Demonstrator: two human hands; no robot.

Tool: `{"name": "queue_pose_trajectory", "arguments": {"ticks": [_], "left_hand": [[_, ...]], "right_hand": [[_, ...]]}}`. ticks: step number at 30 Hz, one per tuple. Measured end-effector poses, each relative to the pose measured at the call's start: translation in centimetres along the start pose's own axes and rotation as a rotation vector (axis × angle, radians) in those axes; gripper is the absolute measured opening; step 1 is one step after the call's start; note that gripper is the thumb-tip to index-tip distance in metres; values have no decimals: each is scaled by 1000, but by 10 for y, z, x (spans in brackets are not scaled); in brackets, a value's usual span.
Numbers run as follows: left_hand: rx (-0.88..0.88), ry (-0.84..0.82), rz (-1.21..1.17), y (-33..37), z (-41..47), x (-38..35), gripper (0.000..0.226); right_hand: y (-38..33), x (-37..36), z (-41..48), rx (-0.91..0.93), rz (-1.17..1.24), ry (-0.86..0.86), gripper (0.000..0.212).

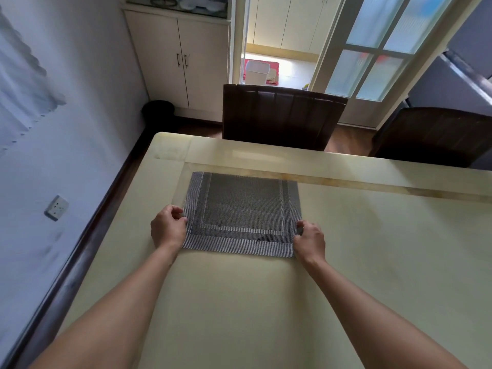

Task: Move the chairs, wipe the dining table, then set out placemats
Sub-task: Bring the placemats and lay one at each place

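Hands grasp one mat from either side: the left hand (168, 227) pinches the left edge of a grey woven rectangular placemat (243, 213) with a striped border, and the right hand (310, 239) pinches its right edge near the closer corner. The placemat lies on the glossy cream desk (372, 249), toward its far left corner. A dark brown slatted chair (282, 115) stands just beyond it at the desk's far side, and a second dark chair (436, 134) stands to its right.

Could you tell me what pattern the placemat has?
Grey woven stripes forming nested rectangular borders on the placemat; head view.
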State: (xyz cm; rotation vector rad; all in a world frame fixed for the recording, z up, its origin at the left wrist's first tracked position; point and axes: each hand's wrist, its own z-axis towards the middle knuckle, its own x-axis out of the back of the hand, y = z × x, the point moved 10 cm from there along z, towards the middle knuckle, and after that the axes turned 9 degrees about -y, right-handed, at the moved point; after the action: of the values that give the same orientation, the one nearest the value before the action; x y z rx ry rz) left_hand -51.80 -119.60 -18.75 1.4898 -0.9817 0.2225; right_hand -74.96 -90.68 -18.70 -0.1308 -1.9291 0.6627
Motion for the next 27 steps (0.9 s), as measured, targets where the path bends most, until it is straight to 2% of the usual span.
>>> {"name": "queue_pose_trajectory", "arguments": {"ticks": [2, 5, 7, 9, 12, 15, 19, 22, 27], "left_hand": [[-35, 0, 72, 5, -2, 1, 21], [-226, -19, 265, 26, -13, -9, 30], [-344, -76, 320, 35, -24, -22, 30], [-388, -110, 341, 36, -30, -30, 29], [-358, -129, 355, 32, -32, -34, 30], [-314, -228, 397, 31, -27, -42, 32], [-224, -349, 436, 36, -39, -46, 45], [-255, -339, 327, 56, -82, -51, 42], [-305, -534, 168, 97, -199, -99, 32]], "right_hand": [[-2, 0, -1, -1, -18, -4, 39], [-7, -1, -7, 29, -96, 20, 33], [-11, -1, -13, 74, -185, 41, 30], [-17, -5, -20, 126, -288, 26, 29], [-19, -12, -23, 171, -362, -45, 28], [-17, -18, -21, 155, -377, -149, 28], [-14, -5, -34, 131, -297, -189, 47], [-7, 12, -64, 161, -230, -183, 47], [41, 43, -131, 168, -149, -191, 48]]}}
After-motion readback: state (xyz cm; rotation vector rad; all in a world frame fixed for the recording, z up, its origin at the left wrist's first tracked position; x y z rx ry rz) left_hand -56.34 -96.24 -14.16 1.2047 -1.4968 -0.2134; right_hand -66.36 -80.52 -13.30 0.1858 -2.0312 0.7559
